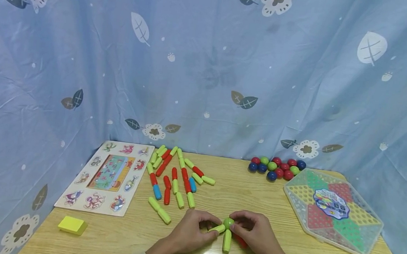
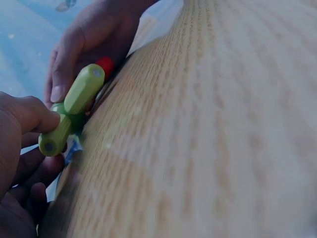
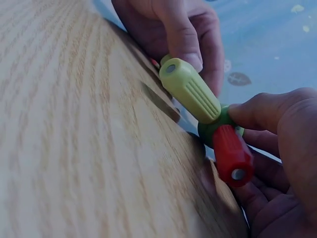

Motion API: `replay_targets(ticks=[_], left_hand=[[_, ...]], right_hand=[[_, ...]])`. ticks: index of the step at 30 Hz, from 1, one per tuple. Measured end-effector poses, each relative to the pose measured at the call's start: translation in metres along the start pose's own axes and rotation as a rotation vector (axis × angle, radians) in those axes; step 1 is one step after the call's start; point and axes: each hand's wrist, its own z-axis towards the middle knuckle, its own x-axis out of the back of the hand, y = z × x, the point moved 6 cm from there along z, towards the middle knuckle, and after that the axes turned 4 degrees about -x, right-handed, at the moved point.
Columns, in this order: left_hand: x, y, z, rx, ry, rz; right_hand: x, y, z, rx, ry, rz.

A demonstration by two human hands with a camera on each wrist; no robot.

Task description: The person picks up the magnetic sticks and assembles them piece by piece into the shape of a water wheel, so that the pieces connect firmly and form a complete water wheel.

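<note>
A green ball (image 1: 228,223) with magnetic rods attached is held between both hands just over the table. One lime rod (image 1: 227,241) points toward the person, a red rod (image 3: 232,156) sticks out to the right, and another lime rod (image 2: 55,136) extends left. My left hand (image 1: 192,232) pinches the left lime rod between thumb and fingers. My right hand (image 1: 257,234) pinches the green ball, its thumb pressed against the ball beside the red rod. Metal tips show at the free ends of the rods. The ball's far side is hidden behind the fingers.
Several lime, red and blue rods (image 1: 185,174) lie left of centre, a lime pair (image 1: 159,210) nearest the left hand. Coloured balls (image 1: 279,173) cluster at the back right. A boxed star board (image 1: 332,211) lies right; a picture puzzle (image 1: 131,202) and yellow block (image 1: 72,225) lie left.
</note>
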Motion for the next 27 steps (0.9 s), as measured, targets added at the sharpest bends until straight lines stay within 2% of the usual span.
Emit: replay_targets(ticks=[8, 13, 16, 19, 23, 25, 27], left_hand=[[0.0, 0.001, -0.002, 0.0, -0.016, -0.009], [0.011, -0.002, -0.009, -0.006, -0.104, -0.1], [0.027, -0.004, -0.016, 0.001, -0.152, -0.189], [0.05, -0.007, -0.024, -0.011, -0.167, -0.31], [0.083, -0.012, -0.032, -0.077, -0.164, -0.474], [0.098, -0.016, -0.035, -0.099, -0.159, -0.516], [0.11, -0.021, -0.035, -0.095, -0.146, -0.509]], right_hand=[[0.001, 0.001, -0.002, 0.018, -0.01, -0.005], [0.001, 0.002, -0.002, 0.015, -0.026, -0.001], [0.001, 0.003, -0.002, 0.005, -0.033, 0.002], [0.002, 0.003, -0.003, 0.01, -0.036, 0.007], [0.002, 0.003, -0.002, 0.016, -0.047, 0.022], [0.001, 0.004, -0.002, 0.016, -0.057, 0.028], [0.001, 0.004, -0.002, 0.021, -0.068, 0.033]])
